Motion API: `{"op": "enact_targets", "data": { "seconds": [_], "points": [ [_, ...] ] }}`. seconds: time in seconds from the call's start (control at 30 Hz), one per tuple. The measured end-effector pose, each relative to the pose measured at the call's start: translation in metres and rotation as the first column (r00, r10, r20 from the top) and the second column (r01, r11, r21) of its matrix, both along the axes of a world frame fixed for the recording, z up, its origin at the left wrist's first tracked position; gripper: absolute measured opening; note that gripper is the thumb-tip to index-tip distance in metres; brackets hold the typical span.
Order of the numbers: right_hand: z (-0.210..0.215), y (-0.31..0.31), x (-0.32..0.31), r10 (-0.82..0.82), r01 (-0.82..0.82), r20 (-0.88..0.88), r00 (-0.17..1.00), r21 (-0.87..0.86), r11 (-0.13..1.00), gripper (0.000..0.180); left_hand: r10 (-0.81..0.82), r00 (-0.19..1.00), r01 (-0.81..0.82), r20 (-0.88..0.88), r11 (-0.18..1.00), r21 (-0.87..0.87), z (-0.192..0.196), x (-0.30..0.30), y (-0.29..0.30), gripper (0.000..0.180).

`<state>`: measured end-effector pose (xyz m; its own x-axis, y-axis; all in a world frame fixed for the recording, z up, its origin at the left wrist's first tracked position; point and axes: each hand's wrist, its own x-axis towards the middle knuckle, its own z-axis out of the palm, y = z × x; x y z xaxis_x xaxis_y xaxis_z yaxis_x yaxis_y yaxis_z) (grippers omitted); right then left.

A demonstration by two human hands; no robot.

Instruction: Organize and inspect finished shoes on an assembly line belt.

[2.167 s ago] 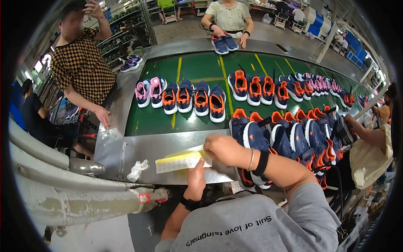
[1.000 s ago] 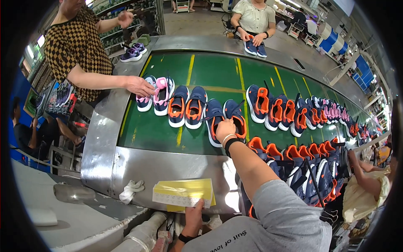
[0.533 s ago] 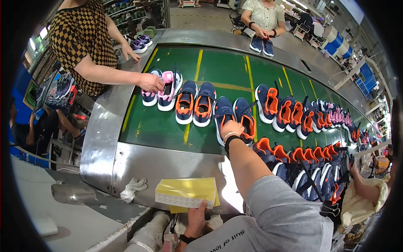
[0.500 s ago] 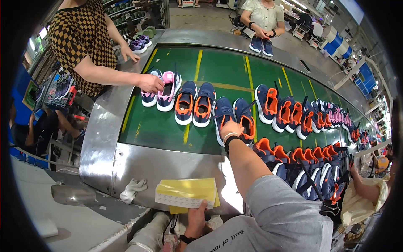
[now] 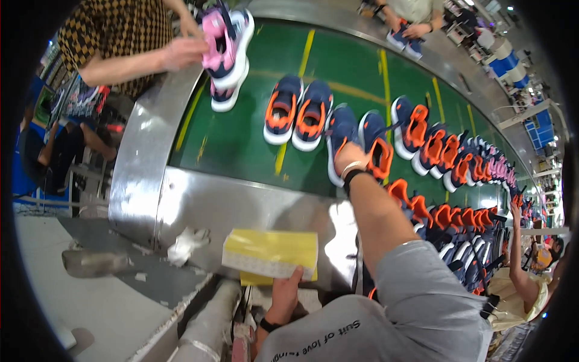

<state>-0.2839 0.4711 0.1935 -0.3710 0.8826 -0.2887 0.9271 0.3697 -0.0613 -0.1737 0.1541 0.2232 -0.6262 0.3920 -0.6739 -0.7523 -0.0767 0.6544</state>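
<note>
My left hand [image 5: 287, 300] is closed on yellow-and-white label sheets [image 5: 271, 247], held over the metal edge of the conveyor. My right hand [image 5: 351, 158] reaches into the opening of a navy shoe [image 5: 342, 123] with orange lining and a white sole; its fingertips are hidden inside. The matching shoe [image 5: 374, 130] stands against it on the right. Another navy and orange pair, with a left shoe [image 5: 283, 108] and a right shoe [image 5: 313, 114], sits upright just to the left.
The green belt [image 5: 223, 157] carries several more navy and orange shoes [image 5: 413, 123] to the right. At far left a co-worker's hand [image 5: 184, 53] holds a pink and navy shoe [image 5: 224, 45]. A white glove [image 5: 188, 245] lies on the metal edge. Another person [image 5: 416, 18] handles shoes across the belt.
The co-worker at left has lifted a pink shoe above its mate. My view has shifted, and my right hand remains at the same navy shoe. My left hand still holds the sheets.
</note>
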Motion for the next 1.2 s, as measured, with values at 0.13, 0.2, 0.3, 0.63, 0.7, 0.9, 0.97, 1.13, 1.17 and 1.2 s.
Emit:
{"op": "enact_targets", "data": {
  "seconds": [0.13,0.2,0.3,0.63,0.7,0.9,0.97,1.13,1.17,1.2],
  "points": [
    [0.010,0.015,0.006,0.048,-0.047,0.011,0.999,-0.040,0.998,0.022,-0.052,0.998,0.052,-0.029,0.999,-0.001,0.000,0.000,0.005,0.018],
    [-0.002,0.016,0.003,0.061,-0.060,0.017,0.998,-0.041,0.997,0.022,-0.056,0.998,0.057,-0.031,0.998,0.041,-0.003,-0.001,0.007,0.017],
    [-0.009,0.018,0.004,0.105,-0.101,0.056,0.993,-0.064,0.993,0.025,-0.060,0.997,0.062,-0.046,0.997,0.047,-0.009,0.004,0.005,0.017],
    [-0.004,0.021,0.011,0.182,-0.182,-0.008,0.983,-0.048,0.982,0.021,-0.058,0.998,0.059,-0.029,0.998,0.024,-0.011,0.015,-0.001,0.024],
    [-0.006,0.022,0.010,0.193,-0.192,0.013,0.981,-0.047,0.980,0.021,-0.020,0.999,0.021,-0.035,0.999,0.043,-0.005,0.015,0.001,0.016],
    [-0.005,0.022,0.008,0.244,-0.244,0.067,0.967,-0.016,0.970,0.022,0.021,0.999,-0.020,-0.026,0.999,0.048,-0.006,0.017,-0.001,0.016],
    [-0.003,0.021,0.010,0.218,-0.218,0.007,0.976,-0.041,0.975,0.021,0.020,0.999,-0.019,-0.040,0.999,0.037,-0.002,0.017,-0.001,0.016],
    [-0.008,0.030,0.012,0.305,-0.304,0.004,0.952,-0.081,0.949,0.018,-0.007,0.997,0.007,-0.070,1.000,-0.003,0.002,0.017,-0.006,0.017],
    [-0.008,0.035,0.014,0.327,-0.330,-0.050,0.944,-0.065,0.942,0.019,-0.013,0.997,0.013,-0.079,1.000,0.000,0.002,0.017,-0.008,0.017],
    [-0.006,0.042,0.018,0.348,-0.354,-0.104,0.932,-0.048,0.934,0.020,-0.023,0.997,0.022,-0.075,1.000,-0.009,0.003,0.018,-0.010,0.018]
  ]
}}
